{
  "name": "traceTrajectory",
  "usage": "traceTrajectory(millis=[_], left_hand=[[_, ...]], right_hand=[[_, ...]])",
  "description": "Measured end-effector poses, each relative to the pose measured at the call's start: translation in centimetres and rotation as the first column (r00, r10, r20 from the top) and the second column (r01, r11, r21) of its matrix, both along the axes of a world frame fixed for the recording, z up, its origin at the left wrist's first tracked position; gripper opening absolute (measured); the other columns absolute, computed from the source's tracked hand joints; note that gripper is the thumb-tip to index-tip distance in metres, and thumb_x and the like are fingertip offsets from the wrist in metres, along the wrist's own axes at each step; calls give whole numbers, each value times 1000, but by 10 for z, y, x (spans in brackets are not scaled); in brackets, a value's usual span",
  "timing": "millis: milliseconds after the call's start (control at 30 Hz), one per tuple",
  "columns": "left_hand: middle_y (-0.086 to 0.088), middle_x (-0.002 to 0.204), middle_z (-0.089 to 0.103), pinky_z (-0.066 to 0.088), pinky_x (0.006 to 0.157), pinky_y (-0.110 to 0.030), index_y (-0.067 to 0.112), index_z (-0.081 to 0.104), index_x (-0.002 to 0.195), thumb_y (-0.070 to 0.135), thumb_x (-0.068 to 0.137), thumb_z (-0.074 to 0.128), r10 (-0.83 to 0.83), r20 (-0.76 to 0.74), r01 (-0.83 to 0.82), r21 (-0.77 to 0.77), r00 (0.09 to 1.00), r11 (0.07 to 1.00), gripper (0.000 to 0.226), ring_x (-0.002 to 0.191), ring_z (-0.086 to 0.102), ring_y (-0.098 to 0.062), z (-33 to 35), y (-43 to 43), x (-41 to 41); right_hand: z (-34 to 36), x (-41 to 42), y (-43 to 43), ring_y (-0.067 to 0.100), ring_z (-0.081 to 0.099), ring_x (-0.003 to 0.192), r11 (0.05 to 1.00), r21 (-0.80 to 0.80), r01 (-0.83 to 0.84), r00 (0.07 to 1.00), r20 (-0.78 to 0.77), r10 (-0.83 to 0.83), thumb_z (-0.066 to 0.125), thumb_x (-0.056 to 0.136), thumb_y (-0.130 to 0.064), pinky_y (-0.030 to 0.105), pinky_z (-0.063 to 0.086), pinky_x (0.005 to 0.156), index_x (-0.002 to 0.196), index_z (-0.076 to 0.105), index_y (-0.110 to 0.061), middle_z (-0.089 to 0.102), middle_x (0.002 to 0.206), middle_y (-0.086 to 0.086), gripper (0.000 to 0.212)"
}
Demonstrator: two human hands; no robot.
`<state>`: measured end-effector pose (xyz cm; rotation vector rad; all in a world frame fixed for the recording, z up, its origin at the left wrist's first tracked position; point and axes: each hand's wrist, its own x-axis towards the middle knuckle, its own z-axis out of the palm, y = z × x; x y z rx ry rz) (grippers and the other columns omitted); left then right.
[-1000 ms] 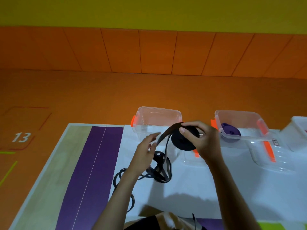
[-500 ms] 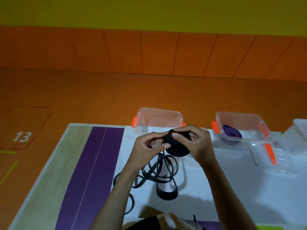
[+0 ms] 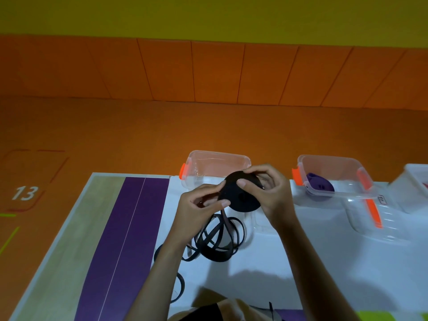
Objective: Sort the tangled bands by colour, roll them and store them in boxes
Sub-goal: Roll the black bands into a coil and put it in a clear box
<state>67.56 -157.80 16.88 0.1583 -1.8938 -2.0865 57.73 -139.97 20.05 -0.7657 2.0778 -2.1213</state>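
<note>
— Where's our black roll (image 3: 240, 193)?
— Above the tabletop (image 3: 301, 262), both hands' fingers (image 3: 245, 181) clamped on it.
— It's soft and light; we pinch its flat faces so it won't unwind.

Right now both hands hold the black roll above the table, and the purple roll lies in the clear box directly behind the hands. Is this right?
Not quite. In the head view the purple roll lies in the box to the right; the box behind the hands looks empty. The left hand and right hand do hold the black roll.
</note>
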Motion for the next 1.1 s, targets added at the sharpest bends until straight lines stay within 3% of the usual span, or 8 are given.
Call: traceTrajectory(millis=[133,333,433,533,733,933,1033,1100], left_hand=[[0,112,81,59,91,-21,26,81,115,14,85,88,67,-48,-67,5,997,998,33,108,77,-17,2,1,-5],[-2,114,79,59,91,-25,25,81,99,24,80,90,109,-8,-108,63,994,992,22,113,74,-23,-5,3,-9],[1,122,78,58,93,-22,28,80,119,21,81,90,0,27,-2,59,1000,998,40,119,72,-18,-8,1,-9],[4,120,79,58,92,-20,34,80,120,23,80,91,-1,32,-1,39,999,999,43,116,74,-15,-6,0,-11],[6,111,81,58,90,-19,33,83,106,29,80,91,123,18,-123,4,992,992,27,110,75,-12,-5,5,-16],[3,111,81,59,90,-21,29,83,109,19,88,85,173,29,-175,48,984,983,23,109,77,-16,-5,6,-22],[3,106,81,60,88,-22,25,83,102,16,86,87,215,12,-215,5,976,976,19,105,77,-16,-6,5,-25],[1,107,81,61,89,-25,23,82,98,13,86,87,213,24,-213,29,977,977,16,105,77,-17,-8,10,-26]], right_hand=[[2,-3,2,21,76,100,1000,7,-28,996,79,28,87,81,-36,28,61,79,93,71,-33,77,101,0,20],[-6,-1,5,22,74,87,999,7,31,994,107,-32,88,76,-36,32,59,77,82,67,-30,73,87,3,23],[-9,-4,4,23,75,104,996,4,92,990,110,-92,86,80,-38,48,60,96,94,72,-36,77,103,3,20],[-14,-9,7,22,72,115,997,33,65,991,116,-69,81,85,-37,57,56,104,102,74,-38,77,114,-1,18],[-21,-17,12,28,78,97,995,70,75,979,183,-87,90,73,-41,41,62,72,89,63,-29,77,98,10,33],[-29,-16,0,21,74,111,996,63,64,987,141,-72,84,82,-38,45,61,98,100,74,-37,78,110,0,21],[-31,-15,-1,27,76,106,996,87,30,983,180,-46,87,80,-38,53,61,93,90,66,-28,77,103,8,25],[-31,-13,-5,26,77,96,991,113,69,987,140,-84,88,79,-38,47,64,85,83,61,-25,76,94,8,30]])
